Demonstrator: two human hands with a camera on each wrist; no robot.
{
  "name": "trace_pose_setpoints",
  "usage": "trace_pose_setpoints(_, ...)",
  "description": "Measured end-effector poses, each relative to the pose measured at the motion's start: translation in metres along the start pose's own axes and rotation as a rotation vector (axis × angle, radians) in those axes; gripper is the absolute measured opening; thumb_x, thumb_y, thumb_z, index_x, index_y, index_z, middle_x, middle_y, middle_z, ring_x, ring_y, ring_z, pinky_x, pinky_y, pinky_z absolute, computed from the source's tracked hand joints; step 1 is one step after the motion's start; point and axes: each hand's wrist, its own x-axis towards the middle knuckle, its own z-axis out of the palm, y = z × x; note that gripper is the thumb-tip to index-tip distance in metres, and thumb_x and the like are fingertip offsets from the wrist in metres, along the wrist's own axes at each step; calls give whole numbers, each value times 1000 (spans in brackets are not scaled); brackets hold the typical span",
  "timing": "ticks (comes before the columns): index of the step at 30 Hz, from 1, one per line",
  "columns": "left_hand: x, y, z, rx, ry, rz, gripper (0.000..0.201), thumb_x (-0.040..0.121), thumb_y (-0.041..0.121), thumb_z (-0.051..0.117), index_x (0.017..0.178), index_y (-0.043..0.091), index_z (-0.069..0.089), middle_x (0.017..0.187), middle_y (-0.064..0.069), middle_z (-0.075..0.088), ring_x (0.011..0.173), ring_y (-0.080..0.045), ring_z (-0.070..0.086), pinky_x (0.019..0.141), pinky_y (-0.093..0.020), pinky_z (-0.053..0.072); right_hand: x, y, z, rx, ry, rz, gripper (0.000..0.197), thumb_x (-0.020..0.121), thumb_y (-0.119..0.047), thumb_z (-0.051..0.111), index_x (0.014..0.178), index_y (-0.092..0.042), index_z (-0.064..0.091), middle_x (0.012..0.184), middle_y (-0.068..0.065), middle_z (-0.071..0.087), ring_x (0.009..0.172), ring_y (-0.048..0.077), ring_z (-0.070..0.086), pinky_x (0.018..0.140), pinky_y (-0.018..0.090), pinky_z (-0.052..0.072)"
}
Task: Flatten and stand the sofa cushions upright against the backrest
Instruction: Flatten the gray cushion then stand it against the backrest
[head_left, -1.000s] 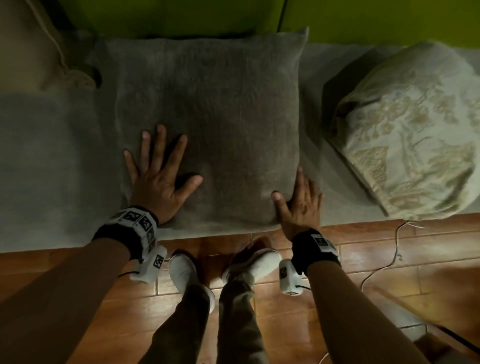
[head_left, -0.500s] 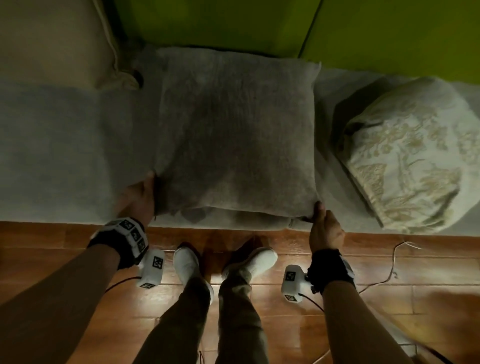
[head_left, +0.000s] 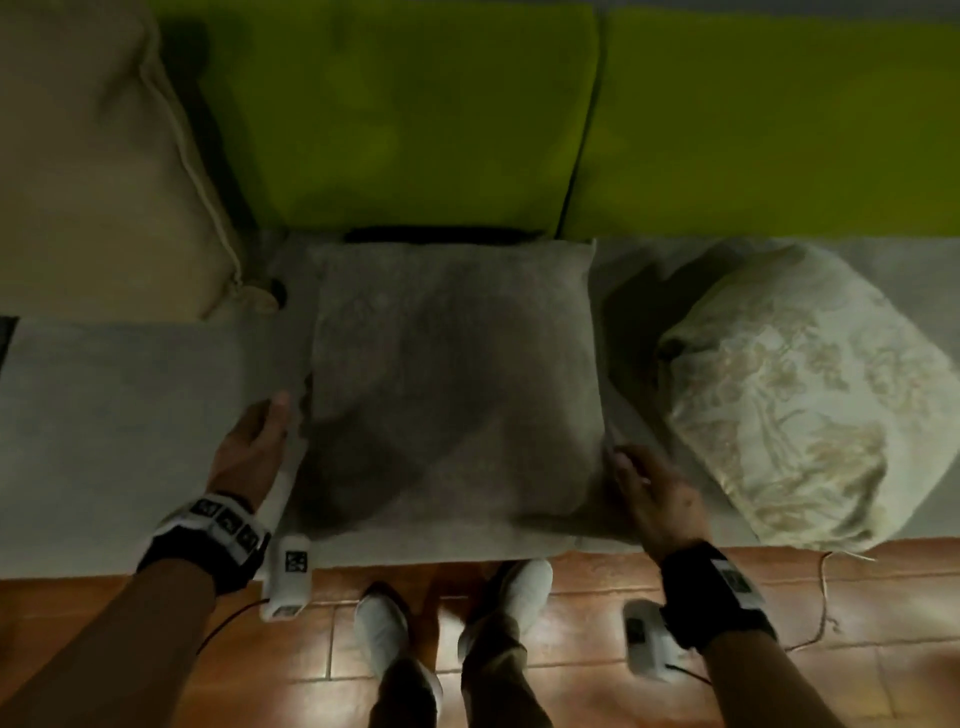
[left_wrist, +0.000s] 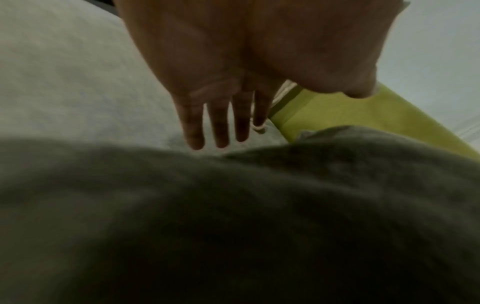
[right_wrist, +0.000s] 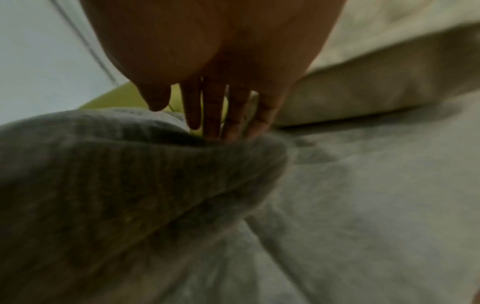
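Grey cushion lies on sofa seat, top edge near green backrest. Left hand at its 9 o'clock side, fingers straight. Right hand at 4 o'clock, fingers straight against edge. Patterned cushion at 3 o'clock.

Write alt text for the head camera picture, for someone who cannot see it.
Seen from above, a person's left hand and right hand flank a grey cushion lying on a sofa seat before green backrest cushions. A patterned cushion lies to its right, a beige one at upper left.
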Motion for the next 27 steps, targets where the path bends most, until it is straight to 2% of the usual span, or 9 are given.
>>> trace_pose_setpoints(3, 28, 31, 30, 41, -129, -22, 120, 57, 104, 35, 153, 33, 34, 158, 1, 39, 141, -29, 41, 119, -50, 28, 40, -45, 8, 298, -90, 187, 81, 84, -87, 39, 149, -39, 43, 149, 0, 52, 131, 27, 52, 109, 44, 41)
trace_pose_setpoints(6, 12, 87, 53, 68, -226, 49, 112, 64, 96, 47, 152, 27, 40, 155, -2, 43, 139, -30, 43, 119, -48, 28, 67, -77, 2, 537, -206, 357, 93, 81, -91, 37, 153, -33, 42, 156, 4, 46, 138, 33, 47, 113, 45, 38)
trace_pose_setpoints(8, 1, 120, 53, 62, -178, 76, 100, 72, 85, 53, 147, 19, 47, 147, -7, 51, 132, -33, 49, 115, -44, 34, 76, -96, -16, 526, -215, 298, 97, 80, -91, 37, 154, -27, 43, 156, 10, 45, 138, 35, 47, 112, 44, 36)
trace_pose_setpoints(11, -2, 162, 47, -18, -140, 140, 112, 59, 89, 63, 142, 14, 53, 142, -9, 57, 125, -35, 55, 109, -42, 41, 90, -117, -55, 500, -95, 135, 85, 86, -83, 43, 148, -25, 50, 148, 9, 54, 133, 35, 52, 105, 41, 41)
trace_pose_setpoints(14, -6, 197, 45, -135, -81, 301, 95, 73, 70, 70, 145, 12, 50, 143, -7, 55, 130, -32, 53, 103, -34, 41, 105, -137, -97, 538, -11, -51, 76, 89, -77, 47, 146, -27, 52, 145, 4, 57, 132, 32, 54, 106, 42, 42)
trace_pose_setpoints(17, -9, 231, 49, -262, -142, 482, 94, 64, 65, 74, 145, 27, 48, 138, 8, 59, 122, -14, 57, 99, -31, 47, 120, -155, -132, 634, 72, -160, 70, 96, -70, 43, 153, -30, 41, 157, 3, 44, 142, 30, 42, 115, 40, 32)
trace_pose_setpoints(20, -8, 260, 57, -251, -222, 611, 86, 45, 76, 83, 122, 53, 53, 114, 38, 64, 107, 15, 59, 85, -11, 51, 137, -168, -152, 660, 147, -244, 80, 90, -78, 41, 156, -34, 31, 157, 1, 42, 140, 27, 42, 111, 40, 34)
trace_pose_setpoints(24, 7, 282, 79, -180, -225, 746, 118, 39, 80, 81, 139, 30, 43, 118, 31, 59, 106, 27, 51, 79, 2, 44, 155, -168, -157, 681, 154, -307, 81, 91, -68, 55, 158, -38, 20, 144, -14, 43, 127, 10, 41, 105, 31, 36)
trace_pose_setpoints(27, 32, 283, 99, -106, -177, 758, 125, 53, 49, 91, 154, 19, 22, 139, 19, 39, 122, 13, 42, 83, 8, 33, 166, -165, -150, 637, 134, -223, 73, 96, -61, 46, 159, -41, 15, 159, -6, 38, 139, 17, 39, 109, 31, 30)
